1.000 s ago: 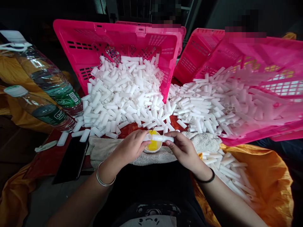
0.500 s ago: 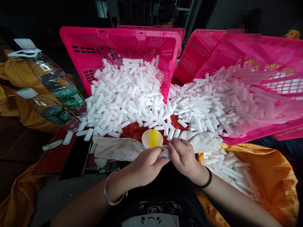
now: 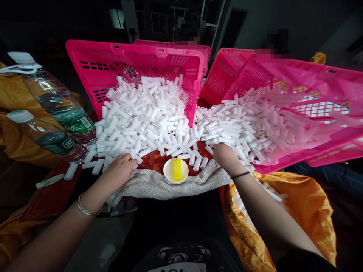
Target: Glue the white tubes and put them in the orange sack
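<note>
My left hand (image 3: 120, 166) rests at the near edge of the heap of short white plastic tubes (image 3: 141, 113) that spills out of the tipped pink plastic crate on the left (image 3: 93, 62), its fingers curled down among the tubes nearest me; whether that grip has closed on one I cannot tell, since the fingertips are hidden from above. My right hand (image 3: 224, 153) is at the front of the second heap of white tubes (image 3: 241, 121), the one pouring from the tilted pink crate on the right (image 3: 312, 79), and its grip is buried in the tubes too (again, I cannot tell if it holds anything). Between my hands, on the grey crumpled towel (image 3: 159, 185) laid along the near edge of the red-covered bench (image 3: 154, 158), stands a small white round cup of yellow paste (image 3: 176, 170) with a yellow strip standing in it. A few loose tubes lie just beyond the cup, touching the towel's far edge. Off to my left two clear plastic water bottles with green labels (image 3: 62, 113) lie tilted beside the left heap. Below my right forearm an orange cloth bag (image 3: 306, 204) gapes open, with more white tubes showing inside it.
</note>
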A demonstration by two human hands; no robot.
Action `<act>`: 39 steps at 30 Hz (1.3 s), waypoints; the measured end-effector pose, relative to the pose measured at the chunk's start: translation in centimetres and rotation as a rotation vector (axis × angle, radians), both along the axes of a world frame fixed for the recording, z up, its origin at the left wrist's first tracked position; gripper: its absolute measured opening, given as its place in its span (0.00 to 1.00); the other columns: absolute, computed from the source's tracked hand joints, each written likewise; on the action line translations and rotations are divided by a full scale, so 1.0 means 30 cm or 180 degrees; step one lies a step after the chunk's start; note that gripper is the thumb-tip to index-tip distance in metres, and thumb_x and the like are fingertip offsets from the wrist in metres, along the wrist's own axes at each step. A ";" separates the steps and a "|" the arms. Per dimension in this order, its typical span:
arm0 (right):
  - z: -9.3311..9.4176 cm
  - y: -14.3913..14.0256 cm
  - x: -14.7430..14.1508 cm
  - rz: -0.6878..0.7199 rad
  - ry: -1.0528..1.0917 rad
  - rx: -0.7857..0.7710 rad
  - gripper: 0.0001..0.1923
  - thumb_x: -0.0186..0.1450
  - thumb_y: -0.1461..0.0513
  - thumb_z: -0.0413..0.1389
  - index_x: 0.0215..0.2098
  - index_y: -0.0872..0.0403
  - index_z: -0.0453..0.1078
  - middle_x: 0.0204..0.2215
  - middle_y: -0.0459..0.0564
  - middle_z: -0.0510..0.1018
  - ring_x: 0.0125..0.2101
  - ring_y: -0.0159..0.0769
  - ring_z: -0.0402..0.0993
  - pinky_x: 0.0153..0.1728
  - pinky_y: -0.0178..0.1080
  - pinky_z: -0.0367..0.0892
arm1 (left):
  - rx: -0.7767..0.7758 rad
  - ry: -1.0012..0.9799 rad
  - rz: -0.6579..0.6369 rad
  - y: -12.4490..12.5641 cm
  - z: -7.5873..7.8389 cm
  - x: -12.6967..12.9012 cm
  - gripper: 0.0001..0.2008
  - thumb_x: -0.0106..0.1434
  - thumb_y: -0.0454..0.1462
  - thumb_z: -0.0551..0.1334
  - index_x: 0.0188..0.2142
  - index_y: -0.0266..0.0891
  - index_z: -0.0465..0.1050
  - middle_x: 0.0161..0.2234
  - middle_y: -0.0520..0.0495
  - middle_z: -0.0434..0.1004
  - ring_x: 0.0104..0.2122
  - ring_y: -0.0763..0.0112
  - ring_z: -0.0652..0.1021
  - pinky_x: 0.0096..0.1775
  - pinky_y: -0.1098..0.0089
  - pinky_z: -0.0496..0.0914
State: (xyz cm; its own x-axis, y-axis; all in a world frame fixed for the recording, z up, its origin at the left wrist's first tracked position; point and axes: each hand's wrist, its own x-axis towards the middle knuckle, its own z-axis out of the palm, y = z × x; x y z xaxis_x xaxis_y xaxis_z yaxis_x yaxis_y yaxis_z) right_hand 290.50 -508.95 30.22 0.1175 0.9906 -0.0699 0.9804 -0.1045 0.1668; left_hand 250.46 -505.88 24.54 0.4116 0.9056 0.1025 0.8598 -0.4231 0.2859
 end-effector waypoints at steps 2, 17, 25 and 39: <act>-0.012 0.022 -0.038 0.0153 0.0060 -0.0038 0.16 0.66 0.73 0.47 0.43 0.59 0.75 0.38 0.61 0.81 0.39 0.46 0.79 0.35 0.39 0.67 | 0.0101 -0.0121 -0.0160 -0.016 0.026 0.016 0.10 0.58 0.38 0.57 0.36 0.42 0.76 0.38 0.42 0.71 0.42 0.52 0.73 0.46 0.55 0.71; -0.110 -0.023 0.187 -0.0677 0.0662 0.1303 0.12 0.62 0.63 0.57 0.41 0.62 0.74 0.40 0.65 0.77 0.40 0.49 0.76 0.41 0.44 0.67 | -0.0815 -0.1617 -0.0405 -0.183 -0.038 0.159 0.15 0.64 0.42 0.60 0.50 0.44 0.74 0.48 0.43 0.76 0.46 0.58 0.78 0.40 0.63 0.76; -0.129 -0.148 -0.101 0.0238 0.4527 0.1136 0.20 0.57 0.50 0.64 0.41 0.53 0.70 0.31 0.49 0.79 0.26 0.35 0.72 0.27 0.39 0.70 | -0.0616 -0.1563 -0.0645 -0.177 -0.053 0.251 0.10 0.64 0.43 0.62 0.41 0.41 0.75 0.43 0.45 0.75 0.41 0.63 0.77 0.44 0.64 0.73; -0.206 -0.135 -0.174 0.1184 0.4358 0.0593 0.17 0.64 0.58 0.59 0.52 0.52 0.75 0.45 0.54 0.81 0.37 0.38 0.80 0.35 0.40 0.76 | -0.0275 -0.1966 -0.0583 -0.112 -0.109 0.302 0.19 0.65 0.47 0.62 0.49 0.40 0.66 0.57 0.34 0.70 0.57 0.53 0.73 0.55 0.53 0.71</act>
State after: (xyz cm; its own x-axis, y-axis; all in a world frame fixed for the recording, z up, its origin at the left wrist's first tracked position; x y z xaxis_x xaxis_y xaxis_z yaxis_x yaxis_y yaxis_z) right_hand 285.29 -513.00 24.05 -0.1989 0.9555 0.2181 0.3296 0.2748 -0.9032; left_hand 259.51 -509.25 21.27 0.4487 0.8420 0.2996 0.4424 -0.5006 0.7441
